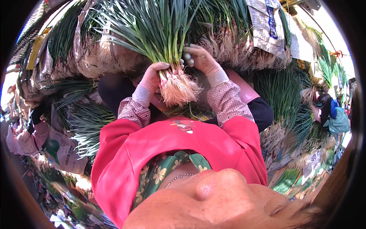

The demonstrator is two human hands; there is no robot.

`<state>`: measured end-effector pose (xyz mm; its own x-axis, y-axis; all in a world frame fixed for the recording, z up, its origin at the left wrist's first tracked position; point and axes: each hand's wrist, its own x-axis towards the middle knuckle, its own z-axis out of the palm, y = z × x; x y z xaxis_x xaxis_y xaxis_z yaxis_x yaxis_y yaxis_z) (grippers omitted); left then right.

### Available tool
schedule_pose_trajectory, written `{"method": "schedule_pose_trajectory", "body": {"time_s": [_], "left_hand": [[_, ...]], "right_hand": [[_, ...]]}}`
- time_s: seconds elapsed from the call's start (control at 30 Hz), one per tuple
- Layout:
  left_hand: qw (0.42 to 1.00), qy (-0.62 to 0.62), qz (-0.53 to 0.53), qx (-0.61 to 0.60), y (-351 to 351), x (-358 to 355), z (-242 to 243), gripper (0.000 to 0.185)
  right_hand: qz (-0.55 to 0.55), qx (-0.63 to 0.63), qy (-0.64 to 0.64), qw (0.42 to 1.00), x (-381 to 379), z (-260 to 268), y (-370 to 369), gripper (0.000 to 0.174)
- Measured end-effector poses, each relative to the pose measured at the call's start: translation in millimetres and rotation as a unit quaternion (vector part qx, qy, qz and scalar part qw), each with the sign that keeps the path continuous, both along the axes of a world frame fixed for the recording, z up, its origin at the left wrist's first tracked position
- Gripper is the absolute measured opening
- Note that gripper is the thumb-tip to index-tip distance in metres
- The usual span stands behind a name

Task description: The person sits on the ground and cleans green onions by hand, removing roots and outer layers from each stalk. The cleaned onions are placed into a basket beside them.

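Note:
In front of my chest, my left hand (pixel 155 75) grips a bunch of leafy allium plants (pixel 171 51), which look like green garlic. Its thumb lies across the stems just above the pinkish bulbs. The long green leaves fan out away from me, and a thick tuft of pale roots (pixel 180 90) hangs towards my lap. My right hand (pixel 201 57) is at the right side of the stems with curled fingers. Some of its fingertips have grey-white coverings. Whether it holds a leaf or stem cannot be made out.
Rows of similar plants (pixel 226 40) lie beyond my hands, roots towards me. A white woven sack (pixel 266 28) covers some. More bundles lie at my left (pixel 88 123) and right (pixel 278 94). My bent knees (pixel 258 111) flank the work. Other people (pixel 31 136) sit at both sides.

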<state>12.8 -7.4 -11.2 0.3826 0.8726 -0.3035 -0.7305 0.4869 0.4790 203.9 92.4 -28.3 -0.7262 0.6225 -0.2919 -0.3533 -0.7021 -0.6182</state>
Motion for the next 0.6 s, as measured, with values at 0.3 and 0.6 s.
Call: {"method": "schedule_pose_trajectory", "body": {"time_s": [0.3, 0.6], "left_hand": [[0.997, -0.070, 0.033, 0.000, -16.5, -5.1, 5.7, 0.063], [0.997, -0.053, 0.018, 0.055, 3.2, 12.3, 22.7, 0.085]], "right_hand": [[-0.005, 0.615, -0.518, 0.594, -4.4, -88.0, -6.4, 0.021], [0.068, 0.481, -0.719, 0.496, 56.4, 2.0, 91.9, 0.039]]}}
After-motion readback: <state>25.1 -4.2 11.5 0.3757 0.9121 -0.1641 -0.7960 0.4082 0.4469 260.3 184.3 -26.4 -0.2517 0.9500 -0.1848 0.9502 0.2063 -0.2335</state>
